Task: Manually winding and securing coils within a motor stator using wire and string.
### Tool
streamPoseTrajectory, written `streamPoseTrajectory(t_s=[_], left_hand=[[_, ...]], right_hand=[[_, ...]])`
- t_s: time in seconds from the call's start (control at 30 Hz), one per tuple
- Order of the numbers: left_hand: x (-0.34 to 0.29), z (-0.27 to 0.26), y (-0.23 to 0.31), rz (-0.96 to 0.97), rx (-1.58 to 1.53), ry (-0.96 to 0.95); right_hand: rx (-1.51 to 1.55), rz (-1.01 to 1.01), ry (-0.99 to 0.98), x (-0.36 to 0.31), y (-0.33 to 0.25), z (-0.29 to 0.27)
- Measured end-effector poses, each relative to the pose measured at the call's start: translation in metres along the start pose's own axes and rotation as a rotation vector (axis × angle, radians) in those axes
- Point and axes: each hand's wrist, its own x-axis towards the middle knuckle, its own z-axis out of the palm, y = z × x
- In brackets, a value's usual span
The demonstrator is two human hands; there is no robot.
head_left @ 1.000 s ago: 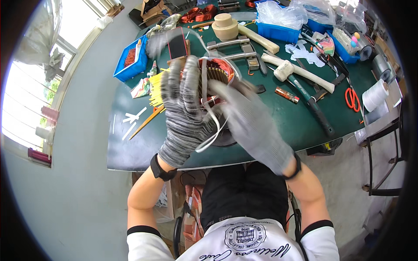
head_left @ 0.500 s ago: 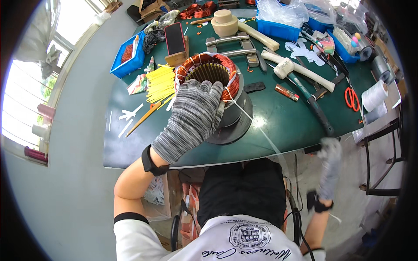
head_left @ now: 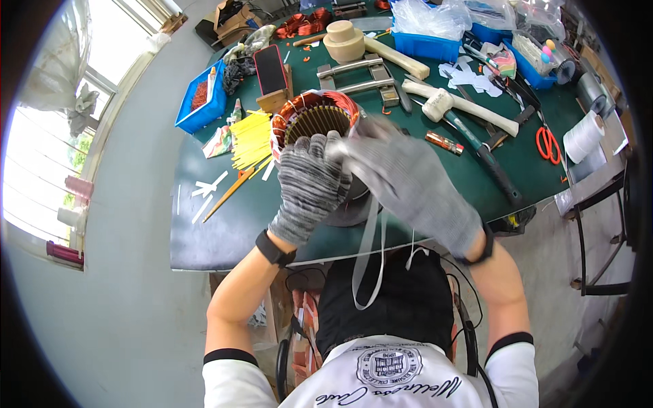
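A motor stator (head_left: 315, 102) with orange-red copper windings, bound round with white tie, stands on a dark round base (head_left: 345, 216) near the table's front edge. My left hand (head_left: 309, 183), in a grey striped knit glove, is closed over its near rim, fingertips at the bore. Beside it, my right hand (head_left: 415, 183), in a grey glove, reaches over the right side of the windings. Motion smears its fingers, so its hold is unclear. A flat white lacing tape (head_left: 367, 304) hangs in a loop from beneath the hands, past the table edge and before my lap.
Yellow strips (head_left: 252, 139) and a bamboo stick (head_left: 229, 195) lie left of the stator. A phone (head_left: 271, 70) leans behind it. To the right are a mallet (head_left: 469, 143), a lighter (head_left: 444, 143), red-handled scissors (head_left: 548, 145) and a white thread spool (head_left: 584, 138). Blue bins (head_left: 427, 46) stand behind.
My right hand has come up from low on the right to the stator, beside my left hand. The white tape, stretched toward the lower right before, now hangs slack in a loop.
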Motion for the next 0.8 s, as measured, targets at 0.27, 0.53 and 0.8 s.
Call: streamPoseTrajectory(t_s=[0.27, 0.53, 0.8], left_hand=[[0.004, 0.011, -0.002, 0.136, -0.111, 0.17], [0.014, 0.003, -0.031, 0.223, -0.392, 0.161], [0.017, -0.021, -0.031, 0.063, -0.534, -0.063]], right_hand=[[2.108, 1.022, 0.355, -0.027, -0.022, 0.007], [1.679, 1.145, -0.08, -0.027, 0.03, -0.004], [-0.572, 0.349, -0.03, 0.003, 0.079, -0.048]])
